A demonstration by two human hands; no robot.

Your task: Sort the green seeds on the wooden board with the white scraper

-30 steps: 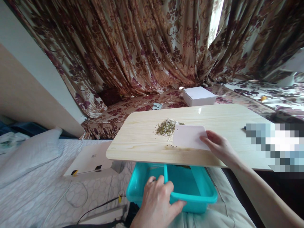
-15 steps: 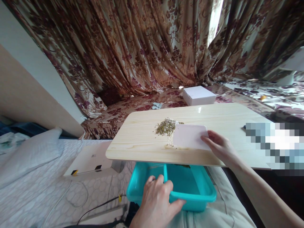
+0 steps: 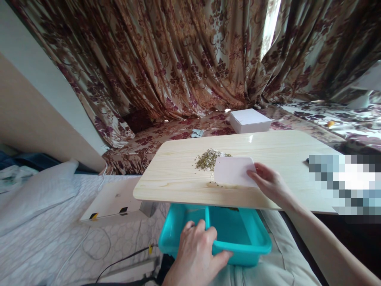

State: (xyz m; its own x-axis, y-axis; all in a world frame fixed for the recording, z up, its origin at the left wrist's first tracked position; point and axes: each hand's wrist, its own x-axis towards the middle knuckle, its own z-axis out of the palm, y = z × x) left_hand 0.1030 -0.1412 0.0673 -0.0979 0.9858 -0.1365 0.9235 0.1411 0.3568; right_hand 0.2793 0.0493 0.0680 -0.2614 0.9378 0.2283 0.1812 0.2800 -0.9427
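Observation:
My right hand pinches the right edge of a thin white card with rounded corners, a small hole near its upper left. The card leans low over the pale wooden tabletop, its left edge beside a heap of small green and white grains. A few loose grains lie by its lower left corner. Below the table's near edge, my left hand is closed over the near rim of a turquoise two-compartment bin. Some green grains show at the far end of its right compartment, partly hidden under the table.
A white box sits behind the table on floral cloth, with a light blue cloth to its left. Another flat box and cables lie on the bed at left. A blurred-out object occupies the table's right end.
My right hand has slid the card slightly left along the tabletop, closer to the grains at its lower left. My left hand and the bin have stayed put.

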